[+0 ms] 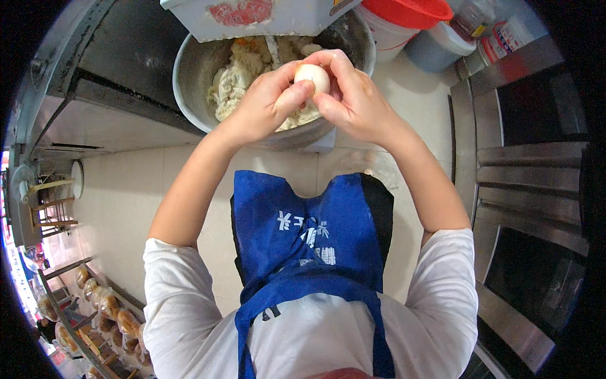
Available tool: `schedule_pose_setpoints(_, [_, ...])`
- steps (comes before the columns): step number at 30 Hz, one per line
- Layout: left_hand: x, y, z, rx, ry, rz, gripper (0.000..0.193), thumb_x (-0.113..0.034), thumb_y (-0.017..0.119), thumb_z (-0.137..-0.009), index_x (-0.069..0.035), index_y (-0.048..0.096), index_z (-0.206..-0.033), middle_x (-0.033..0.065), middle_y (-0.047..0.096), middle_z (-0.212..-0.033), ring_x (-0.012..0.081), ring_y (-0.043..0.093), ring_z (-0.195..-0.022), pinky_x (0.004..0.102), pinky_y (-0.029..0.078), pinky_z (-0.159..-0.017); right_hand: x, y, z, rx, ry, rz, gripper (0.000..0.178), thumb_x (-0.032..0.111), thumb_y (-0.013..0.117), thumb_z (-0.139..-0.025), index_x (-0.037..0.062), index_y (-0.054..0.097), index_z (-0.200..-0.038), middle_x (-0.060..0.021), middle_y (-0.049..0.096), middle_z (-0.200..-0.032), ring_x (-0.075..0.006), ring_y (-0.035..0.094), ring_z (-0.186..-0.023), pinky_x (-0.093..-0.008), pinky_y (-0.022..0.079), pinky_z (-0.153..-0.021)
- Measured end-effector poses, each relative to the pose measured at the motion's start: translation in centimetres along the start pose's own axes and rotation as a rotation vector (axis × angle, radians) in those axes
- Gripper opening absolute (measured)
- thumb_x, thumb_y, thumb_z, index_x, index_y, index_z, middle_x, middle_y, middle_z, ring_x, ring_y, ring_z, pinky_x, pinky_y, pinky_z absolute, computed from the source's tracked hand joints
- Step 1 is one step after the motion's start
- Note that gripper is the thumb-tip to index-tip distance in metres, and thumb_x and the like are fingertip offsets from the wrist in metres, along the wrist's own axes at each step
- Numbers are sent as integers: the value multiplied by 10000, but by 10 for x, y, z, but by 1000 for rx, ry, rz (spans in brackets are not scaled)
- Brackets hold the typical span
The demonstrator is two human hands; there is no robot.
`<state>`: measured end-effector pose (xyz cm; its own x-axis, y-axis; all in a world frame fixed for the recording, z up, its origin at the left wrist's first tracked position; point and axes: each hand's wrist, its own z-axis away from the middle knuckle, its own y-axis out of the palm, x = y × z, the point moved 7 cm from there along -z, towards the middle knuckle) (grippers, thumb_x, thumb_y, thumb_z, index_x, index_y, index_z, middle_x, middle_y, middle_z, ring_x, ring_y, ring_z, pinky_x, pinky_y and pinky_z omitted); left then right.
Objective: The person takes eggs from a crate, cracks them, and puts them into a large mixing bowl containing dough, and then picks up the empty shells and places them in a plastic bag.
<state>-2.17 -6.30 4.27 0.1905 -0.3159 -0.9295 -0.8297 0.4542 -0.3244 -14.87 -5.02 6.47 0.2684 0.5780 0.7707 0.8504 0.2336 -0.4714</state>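
Observation:
Between both hands, above a large metal mixing bowl (pixel 183 79), is a pale egg (pixel 312 76). A thin dark line, seemingly a crack, runs down the side of its shell. My left hand (pixel 268 101) grips the egg from the left, thumb pressed on the shell. From the right, my right hand (pixel 360 98) curls around it, with its thumb near the lower edge. Lumpy, pale dough (pixel 237 79) lies in the bowl, and an orange-yellow patch shows near its back. A mixer's beater (pixel 273 49) reaches down into the dough behind my hands.
The pale mixer housing (pixel 252 18) overhangs the bowl's far side. A white bucket with a red rim (pixel 410 11) and a lidded tub (pixel 439 47) stand at far right. Steel ovens (pixel 530 164) line the right; a dark metal unit (pixel 126 57) stands left. A bread rack (pixel 95 309) is at lower left.

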Motion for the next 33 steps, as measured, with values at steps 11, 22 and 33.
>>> schedule_pose_setpoints(11, [-8,-4,-7,14,-6,175,408,-279,507,-956,4,497,-1251,55,615,-941,119,577,-809,271,480,-749,6,-7,-8,-41,25,53,358,204,574,-874,43,454,-1170,-187,645,-941,-333,661,-849,-390,522,-748])
schedule_pose_setpoints(22, [2,-4,-5,4,-154,276,408,-354,516,-968,-19,537,-1200,-1,610,-933,72,547,-762,232,472,-675,4,-14,-11,1,29,21,366,220,591,-879,53,443,-1170,-158,654,-880,-245,669,-778,-344,527,-671])
schedule_pose_setpoints(33, [-3,6,-10,-136,-24,181,331,-271,445,-972,-18,525,-1172,44,591,-922,105,552,-756,263,469,-699,-5,-11,-4,-116,11,41,385,239,600,-864,51,436,-1157,-185,643,-881,-317,666,-782,-390,526,-676])
